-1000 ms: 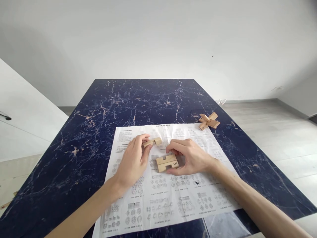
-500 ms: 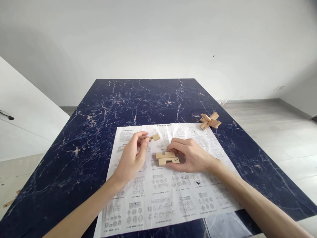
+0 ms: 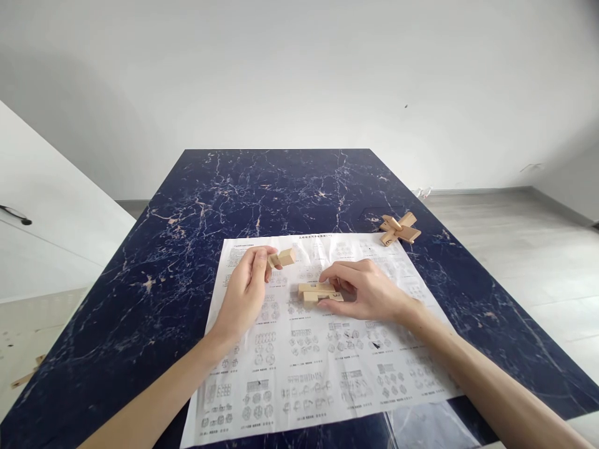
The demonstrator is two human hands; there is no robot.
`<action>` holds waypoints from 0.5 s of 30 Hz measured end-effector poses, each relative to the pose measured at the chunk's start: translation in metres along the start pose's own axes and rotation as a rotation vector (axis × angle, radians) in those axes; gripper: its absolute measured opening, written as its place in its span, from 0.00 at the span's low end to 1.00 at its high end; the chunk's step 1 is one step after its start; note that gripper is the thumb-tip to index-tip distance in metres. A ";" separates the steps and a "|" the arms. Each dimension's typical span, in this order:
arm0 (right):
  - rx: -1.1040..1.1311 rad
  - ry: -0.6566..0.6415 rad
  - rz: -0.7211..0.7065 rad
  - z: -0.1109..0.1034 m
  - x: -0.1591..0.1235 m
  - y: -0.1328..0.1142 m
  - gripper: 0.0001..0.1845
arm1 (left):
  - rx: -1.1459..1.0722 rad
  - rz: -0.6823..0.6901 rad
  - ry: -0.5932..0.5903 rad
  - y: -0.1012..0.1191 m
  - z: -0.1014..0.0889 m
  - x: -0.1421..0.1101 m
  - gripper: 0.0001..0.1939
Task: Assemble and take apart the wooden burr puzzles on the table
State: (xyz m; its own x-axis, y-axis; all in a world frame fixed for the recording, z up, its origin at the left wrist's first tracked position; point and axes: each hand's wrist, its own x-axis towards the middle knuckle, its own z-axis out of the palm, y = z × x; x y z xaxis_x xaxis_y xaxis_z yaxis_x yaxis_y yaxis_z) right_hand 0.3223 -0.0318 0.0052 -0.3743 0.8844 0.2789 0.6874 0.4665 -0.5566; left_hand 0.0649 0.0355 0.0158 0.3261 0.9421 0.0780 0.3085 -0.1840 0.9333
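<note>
While the left hand (image 3: 243, 290) pinches 1 notched wooden piece (image 3: 286, 256) over the far half of the printed sheet (image 3: 281, 362), left of its middle, the right hand (image 3: 362, 290) grasps 2 notched blocks (image 3: 309, 297) lying side by side near the sheet's centre. The step in hand looks like sizing up the single piece's notch against the pair. Bringing the 3 together would, I judge, call for squaring the notches and keeping the pair from sliding apart. A wooden cross (image 3: 397, 229) of interlocked pieces rests at the sheet's far right corner. The only likely container on the counter (image 3: 262, 187) is a pale glossy wrapper (image 3: 428, 427) at the sheet's near right edge; whether it holds anything I cannot tell.
</note>
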 end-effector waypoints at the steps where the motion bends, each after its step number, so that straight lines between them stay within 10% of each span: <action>1: 0.002 0.003 -0.003 0.000 0.000 0.000 0.18 | 0.004 0.008 -0.007 0.001 0.001 -0.001 0.22; 15: 0.047 -0.029 -0.024 -0.003 0.001 0.001 0.19 | 0.341 0.161 -0.068 0.001 0.008 -0.005 0.17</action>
State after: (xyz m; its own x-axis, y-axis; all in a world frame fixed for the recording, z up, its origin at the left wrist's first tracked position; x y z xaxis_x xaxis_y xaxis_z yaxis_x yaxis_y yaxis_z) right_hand 0.3248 -0.0306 0.0073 -0.4087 0.8716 0.2706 0.6481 0.4859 -0.5863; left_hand 0.0703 0.0287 0.0132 0.4493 0.8751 0.1798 0.5247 -0.4213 0.7397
